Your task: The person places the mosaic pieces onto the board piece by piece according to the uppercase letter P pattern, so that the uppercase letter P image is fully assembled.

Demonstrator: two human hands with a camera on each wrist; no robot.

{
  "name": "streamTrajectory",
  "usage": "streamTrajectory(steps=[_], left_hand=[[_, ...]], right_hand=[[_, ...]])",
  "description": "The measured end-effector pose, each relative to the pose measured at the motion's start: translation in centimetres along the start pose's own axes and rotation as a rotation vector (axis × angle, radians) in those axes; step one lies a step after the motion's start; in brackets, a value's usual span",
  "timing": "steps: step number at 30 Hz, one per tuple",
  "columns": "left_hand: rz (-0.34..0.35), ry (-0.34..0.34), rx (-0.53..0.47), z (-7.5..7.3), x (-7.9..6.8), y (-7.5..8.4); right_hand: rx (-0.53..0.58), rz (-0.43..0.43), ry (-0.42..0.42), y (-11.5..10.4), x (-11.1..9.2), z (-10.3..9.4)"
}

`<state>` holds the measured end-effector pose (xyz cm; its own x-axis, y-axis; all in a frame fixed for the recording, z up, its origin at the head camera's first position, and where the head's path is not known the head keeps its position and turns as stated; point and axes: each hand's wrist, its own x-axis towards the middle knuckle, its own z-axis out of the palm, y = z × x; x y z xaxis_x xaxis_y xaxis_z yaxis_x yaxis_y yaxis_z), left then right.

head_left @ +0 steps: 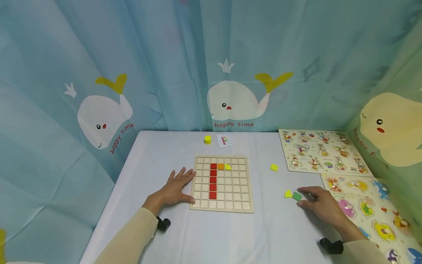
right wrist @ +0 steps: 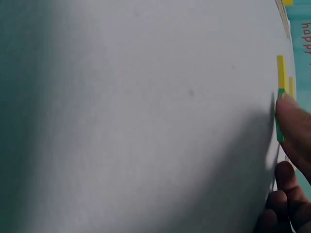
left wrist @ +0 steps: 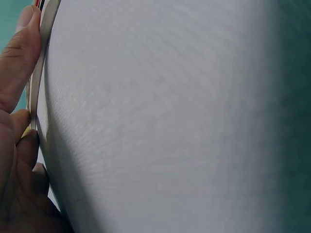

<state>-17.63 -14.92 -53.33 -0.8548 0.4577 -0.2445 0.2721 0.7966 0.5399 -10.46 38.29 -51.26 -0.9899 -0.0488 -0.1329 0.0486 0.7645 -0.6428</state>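
Observation:
My left hand (head_left: 174, 189) lies with fingers spread along the left edge of a wooden grid board (head_left: 232, 211). Its thumb and fingertips touch the board's rim, also in the left wrist view. On the grid sit a column of red tiles (head_left: 213, 180), an orange tile (head_left: 220, 167) and a yellow tile (head_left: 228, 167). At the right, my right hand (head_left: 321, 205) pinches a green tile (head_left: 297, 196) between thumb and index finger, low over the cloth. Beside the green tile lies a yellow tile (head_left: 288, 194); another loose yellow tile (head_left: 274, 167) is farther back.
A small pattern card (head_left: 225, 140) and a yellow cylinder (head_left: 207, 139) stand behind the board. Two picture puzzle boards (head_left: 316, 170) (head_left: 366, 179) cover the table's right side. A blue curtain (head_left: 178, 91) with whales hangs behind the white tablecloth (head_left: 224, 238).

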Motion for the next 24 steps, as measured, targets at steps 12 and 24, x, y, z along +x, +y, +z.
streamTrajectory(steps=[12, 24], left_hand=[[-0.003, 0.001, -0.009, 0.01, -0.22, -0.09], [-0.004, 0.000, -0.012, 0.08, -0.04, -0.13]], right_hand=[[-0.065, 0.022, 0.070, 0.09, 0.25, 0.71], [-0.055, 0.074, 0.147, 0.49, -0.14, 0.41]])
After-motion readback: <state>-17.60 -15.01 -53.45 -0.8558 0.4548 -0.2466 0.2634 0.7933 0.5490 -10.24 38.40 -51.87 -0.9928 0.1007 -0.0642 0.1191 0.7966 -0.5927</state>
